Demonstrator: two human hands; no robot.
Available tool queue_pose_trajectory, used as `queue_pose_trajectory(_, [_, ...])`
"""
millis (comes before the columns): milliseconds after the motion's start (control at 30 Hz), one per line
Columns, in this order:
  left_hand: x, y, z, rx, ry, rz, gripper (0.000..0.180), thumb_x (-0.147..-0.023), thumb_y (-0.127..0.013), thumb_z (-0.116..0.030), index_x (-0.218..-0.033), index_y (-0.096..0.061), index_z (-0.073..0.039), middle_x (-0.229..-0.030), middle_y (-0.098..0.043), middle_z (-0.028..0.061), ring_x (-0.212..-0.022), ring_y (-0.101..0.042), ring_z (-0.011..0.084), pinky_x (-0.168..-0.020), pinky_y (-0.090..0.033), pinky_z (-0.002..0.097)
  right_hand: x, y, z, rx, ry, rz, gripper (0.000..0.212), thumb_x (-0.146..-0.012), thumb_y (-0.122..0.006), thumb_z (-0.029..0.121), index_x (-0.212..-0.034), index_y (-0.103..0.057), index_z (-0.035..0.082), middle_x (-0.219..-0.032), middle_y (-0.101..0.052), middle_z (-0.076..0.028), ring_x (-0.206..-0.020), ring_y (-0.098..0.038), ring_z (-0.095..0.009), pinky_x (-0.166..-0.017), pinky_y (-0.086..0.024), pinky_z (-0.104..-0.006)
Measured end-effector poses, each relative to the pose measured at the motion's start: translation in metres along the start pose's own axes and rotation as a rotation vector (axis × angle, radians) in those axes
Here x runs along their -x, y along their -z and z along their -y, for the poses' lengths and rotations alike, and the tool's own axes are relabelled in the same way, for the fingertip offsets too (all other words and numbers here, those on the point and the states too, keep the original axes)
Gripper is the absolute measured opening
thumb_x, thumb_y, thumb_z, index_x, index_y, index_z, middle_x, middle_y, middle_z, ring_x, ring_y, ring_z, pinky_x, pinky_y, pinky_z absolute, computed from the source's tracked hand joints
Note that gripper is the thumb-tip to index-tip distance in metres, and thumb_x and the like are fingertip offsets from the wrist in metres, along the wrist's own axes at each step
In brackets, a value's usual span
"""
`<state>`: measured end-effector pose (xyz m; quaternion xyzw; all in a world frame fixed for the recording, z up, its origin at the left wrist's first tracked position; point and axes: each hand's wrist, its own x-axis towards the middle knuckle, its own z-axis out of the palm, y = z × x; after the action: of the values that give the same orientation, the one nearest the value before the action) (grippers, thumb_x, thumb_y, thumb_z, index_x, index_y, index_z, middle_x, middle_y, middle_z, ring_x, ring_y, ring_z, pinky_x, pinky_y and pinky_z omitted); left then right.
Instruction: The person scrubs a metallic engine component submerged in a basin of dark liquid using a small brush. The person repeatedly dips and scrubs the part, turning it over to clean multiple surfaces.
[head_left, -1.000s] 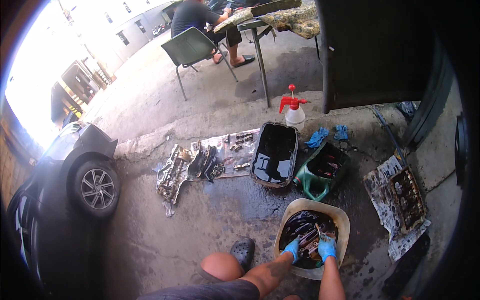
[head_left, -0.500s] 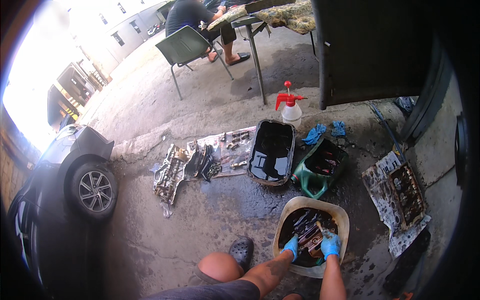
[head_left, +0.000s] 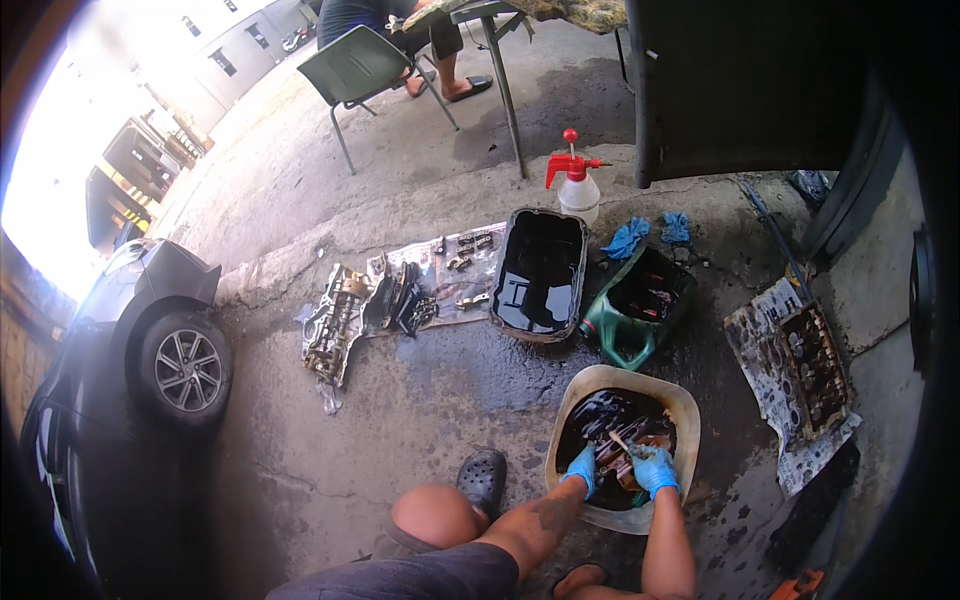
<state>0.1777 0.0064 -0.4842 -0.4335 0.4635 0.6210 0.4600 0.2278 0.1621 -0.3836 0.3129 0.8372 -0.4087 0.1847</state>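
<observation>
Down in the dark liquid, here's the brownish, ridged metal part [head_left: 656,441], lying partly under in the pale, rounded-square plastic basin [head_left: 610,377] on the wet concrete. The blue-gloved right hand [head_left: 654,467] is at its right side, fingers closed round a slim tan stick-like handle [head_left: 619,440] that points up and left. Across from it, the blue-gloved left hand [head_left: 582,468] dips in at the part's left; its fingertips are lost in the murk, so I can't tell if they grip. The hands sit near each other, but apart.

Just beyond the basin, a cut-open green plastic jug [head_left: 601,318] lies beside a black rectangular pan [head_left: 533,335] holding dark fluid. Behind the pan stands a white spray bottle with a red pump top [head_left: 578,195]; off left, a silvery metal engine piece [head_left: 335,325] lies on the ground.
</observation>
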Motion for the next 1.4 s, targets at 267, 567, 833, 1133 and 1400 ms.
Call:
queue_pose_trajectory(267, [0.051, -0.048, -0.002, 0.246, -0.301, 0.296, 0.048, -0.102, -0.037, -0.049, -0.130, -0.055, -0.014, -0.124, -0.062, 0.0051, -0.105, -0.063, 0.0259, -0.088, -0.054, 0.0395, -0.025, 0.014, -0.042, 0.174, 0.271, -0.271, 0.034, -0.090, -0.055, 0.037, -0.097, -0.071, 0.008, -0.102, -0.068, -0.021, -0.092, -0.065, -0.043, -0.081, -0.052, -0.0510])
queue_pose_trajectory(567, [0.036, -0.032, -0.007, 0.275, -0.257, 0.222, 0.051, -0.102, -0.035, -0.053, -0.130, -0.055, -0.015, -0.123, -0.063, 0.0048, -0.106, -0.062, 0.0267, -0.089, -0.054, 0.0439, -0.014, 0.019, -0.017, 0.115, 0.117, -0.252, 0.030, -0.090, -0.055, 0.024, -0.116, -0.067, 0.013, -0.111, -0.066, -0.019, -0.096, -0.064, -0.040, -0.084, -0.051, -0.0484])
queue_pose_trajectory(833, [0.011, 0.003, -0.011, 0.053, -0.033, 0.084, 0.055, -0.099, -0.031, -0.063, -0.117, -0.060, -0.020, -0.100, -0.066, 0.0061, -0.083, -0.058, 0.0208, -0.061, -0.043, 0.0358, -0.023, -0.016, -0.022, 0.045, 0.054, 0.094, 0.028, -0.086, -0.063, 0.033, -0.105, -0.073, 0.015, -0.106, -0.069, -0.019, -0.097, -0.065, -0.039, -0.086, -0.051, -0.0477])
queue_pose_trajectory(1133, [0.018, -0.006, -0.006, 0.134, -0.014, -0.099, 0.047, -0.098, -0.039, -0.060, -0.105, -0.061, -0.019, -0.092, -0.065, 0.0056, -0.074, -0.059, 0.0219, -0.060, -0.045, 0.0363, -0.005, -0.002, -0.013, 0.045, 0.102, 0.344, 0.022, -0.085, -0.069, 0.024, -0.106, -0.075, 0.019, -0.094, -0.074, -0.010, -0.078, -0.069, -0.022, -0.075, -0.054, -0.0365])
queue_pose_trajectory(1400, [0.014, -0.026, -0.002, 0.155, -0.002, -0.024, 0.046, -0.097, -0.043, -0.059, -0.100, -0.062, -0.017, -0.082, -0.064, 0.0063, -0.066, -0.059, 0.0230, -0.054, -0.047, 0.0375, -0.027, -0.005, -0.042, 0.273, 0.294, 0.316, 0.031, -0.091, -0.056, 0.038, -0.111, -0.072, 0.021, -0.113, -0.069, -0.010, -0.103, -0.066, -0.031, -0.092, -0.051, -0.0406])
